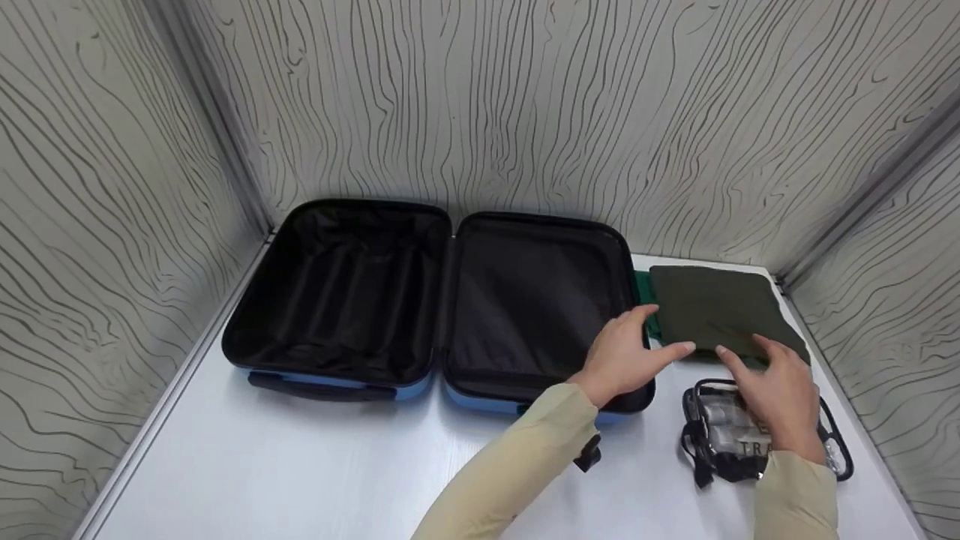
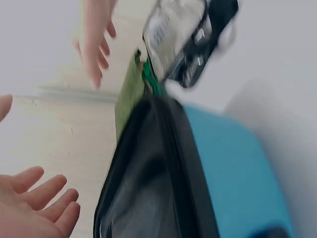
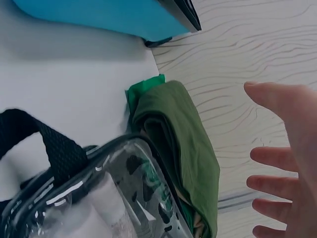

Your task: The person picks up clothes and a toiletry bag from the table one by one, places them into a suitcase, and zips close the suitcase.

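Note:
A folded dark olive cloth (image 1: 716, 304) lies right of the suitcase, with a green cloth (image 1: 646, 289) showing from under its left edge. My left hand (image 1: 626, 349) hovers over the suitcase's right edge, fingers spread, holding nothing. Above the clear travel pouch (image 1: 724, 424) is my right hand (image 1: 780, 382), its fingers apart and nothing in them. Bottles show through the pouch's clear wall, and a black strap (image 3: 59, 153) loops from its edge. In the right wrist view, the olive cloth (image 3: 178, 134) appears as a thick folded stack behind the pouch.
A blue suitcase with black lining lies spread flat, its deep left half (image 1: 337, 300) beside the right half (image 1: 536, 300) with a flat lining panel. A small black piece (image 1: 589, 454) is by my left forearm. Patterned walls (image 1: 480, 112) stand around the white table (image 1: 300, 465).

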The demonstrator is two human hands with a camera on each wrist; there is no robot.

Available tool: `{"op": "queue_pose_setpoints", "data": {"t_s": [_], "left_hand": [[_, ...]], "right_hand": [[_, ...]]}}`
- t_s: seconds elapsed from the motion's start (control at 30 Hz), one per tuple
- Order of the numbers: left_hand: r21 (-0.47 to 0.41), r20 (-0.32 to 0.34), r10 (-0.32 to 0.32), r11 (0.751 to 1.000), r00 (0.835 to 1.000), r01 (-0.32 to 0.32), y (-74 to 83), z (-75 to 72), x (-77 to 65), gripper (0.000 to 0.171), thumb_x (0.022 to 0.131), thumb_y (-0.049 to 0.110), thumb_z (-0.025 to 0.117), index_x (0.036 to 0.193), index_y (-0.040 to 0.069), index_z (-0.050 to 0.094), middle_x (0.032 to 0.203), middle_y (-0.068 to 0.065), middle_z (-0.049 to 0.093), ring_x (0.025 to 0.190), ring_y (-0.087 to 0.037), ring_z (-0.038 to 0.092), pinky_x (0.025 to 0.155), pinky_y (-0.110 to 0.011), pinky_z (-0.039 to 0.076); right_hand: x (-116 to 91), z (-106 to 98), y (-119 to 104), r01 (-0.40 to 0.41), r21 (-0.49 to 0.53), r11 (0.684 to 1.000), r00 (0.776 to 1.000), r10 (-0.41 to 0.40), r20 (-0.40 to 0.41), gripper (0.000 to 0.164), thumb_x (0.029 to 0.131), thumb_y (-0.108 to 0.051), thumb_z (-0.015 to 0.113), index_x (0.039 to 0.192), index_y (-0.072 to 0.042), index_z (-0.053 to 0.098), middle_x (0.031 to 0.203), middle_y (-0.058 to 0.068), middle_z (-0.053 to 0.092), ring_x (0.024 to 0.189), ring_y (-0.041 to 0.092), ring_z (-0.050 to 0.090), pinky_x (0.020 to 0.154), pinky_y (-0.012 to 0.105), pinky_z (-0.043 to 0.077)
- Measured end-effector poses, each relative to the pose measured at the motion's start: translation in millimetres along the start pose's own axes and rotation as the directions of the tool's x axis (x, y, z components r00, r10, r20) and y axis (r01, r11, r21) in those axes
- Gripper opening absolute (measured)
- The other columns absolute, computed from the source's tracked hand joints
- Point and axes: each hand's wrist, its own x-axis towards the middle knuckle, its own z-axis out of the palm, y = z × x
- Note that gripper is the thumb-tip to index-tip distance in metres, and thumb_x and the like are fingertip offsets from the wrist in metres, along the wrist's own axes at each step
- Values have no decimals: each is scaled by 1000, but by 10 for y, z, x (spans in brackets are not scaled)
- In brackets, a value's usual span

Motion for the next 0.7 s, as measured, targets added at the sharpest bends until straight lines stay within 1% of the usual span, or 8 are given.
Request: {"op": "queue_pose_setpoints", "data": {"t_s": [0.1,0.3,0.43,0.57,0.7], "left_hand": [[-120,35,-30,992,999,34,65,100,-53,69,94,60,64,152,26,47,147,12,49,134,-9,47,106,-34,43],[-226,84,-59,971,995,76,96,266,-112,62,100,56,58,151,22,48,142,9,54,130,-8,50,103,-31,44],[-254,120,-46,964,992,76,122,365,-160,56,102,51,58,148,20,51,138,8,57,124,-8,53,99,-28,46],[-239,182,-33,968,983,76,153,472,-237,52,102,47,59,147,21,53,138,11,56,122,-7,54,96,-27,47],[-215,226,-36,973,973,86,164,574,-290,51,102,47,60,146,23,54,140,13,55,124,-5,53,98,-28,47]], "right_hand": [[-25,-15,96,-30,-10,999,1000,30,3,86,100,-58,54,148,12,41,145,42,36,131,60,34,100,73,29],[-80,-77,315,-132,-32,991,990,133,43,90,100,-60,51,149,13,36,145,44,34,127,62,36,96,72,34],[-113,-129,457,-175,-36,984,983,176,55,90,100,-59,50,149,15,35,144,45,34,126,61,37,96,71,36],[-128,-163,574,-226,-49,973,972,229,60,90,101,-59,49,149,16,32,145,45,32,128,61,34,101,70,32],[-136,-200,664,-287,-40,957,956,289,57,91,100,-58,49,152,14,29,148,45,27,132,62,28,105,70,27]]}}
